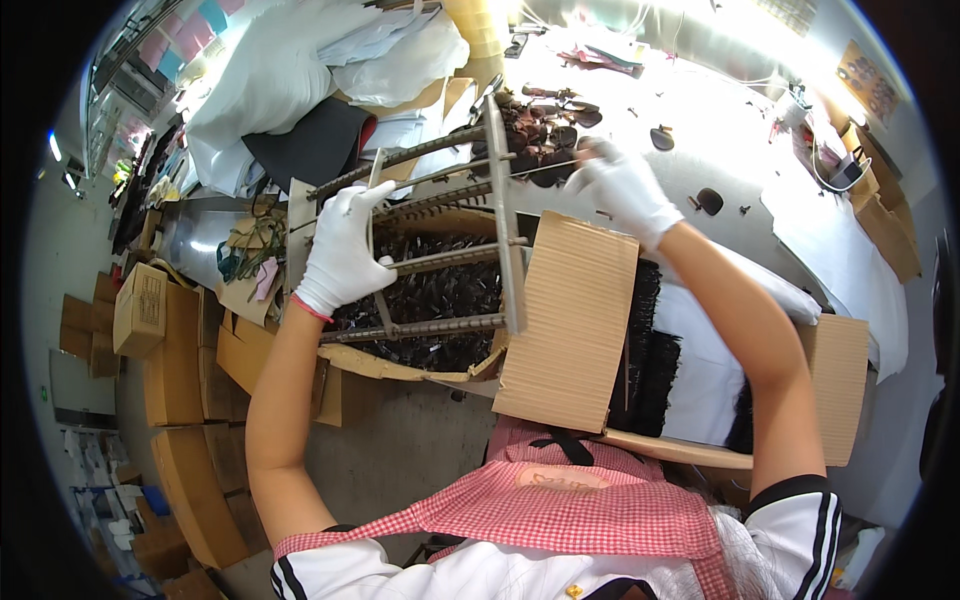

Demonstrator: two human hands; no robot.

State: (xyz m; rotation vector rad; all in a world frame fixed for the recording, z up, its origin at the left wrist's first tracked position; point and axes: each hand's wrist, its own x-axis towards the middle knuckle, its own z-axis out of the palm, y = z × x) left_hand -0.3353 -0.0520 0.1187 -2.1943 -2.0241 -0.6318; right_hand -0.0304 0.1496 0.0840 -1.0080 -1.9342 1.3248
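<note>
My left hand (345, 245), in a white glove with a red cuff, grips a metal rack (508, 230) with several ribbed crossbars. The rack is tilted over a cardboard box of small shiny dark pieces (430, 290), whose exact kind I cannot make out. From the rack's right side a thin metal rod (540, 170) sticks out. The white-gloved fingers of my right hand (625, 185) are pinched at its outer end and slightly blurred. Just beyond lies a pile of brown-black pieces like sunglass lenses or frames (545, 130).
Single dark lens-like pieces (708, 202) lie on the metal table (690, 120). In front, a carton flap (570, 320) stands beside black fringed rows (650, 370) on white sheets. White foam sheets (270, 80) heap at the back left, and cardboard boxes (180, 350) are stacked left.
</note>
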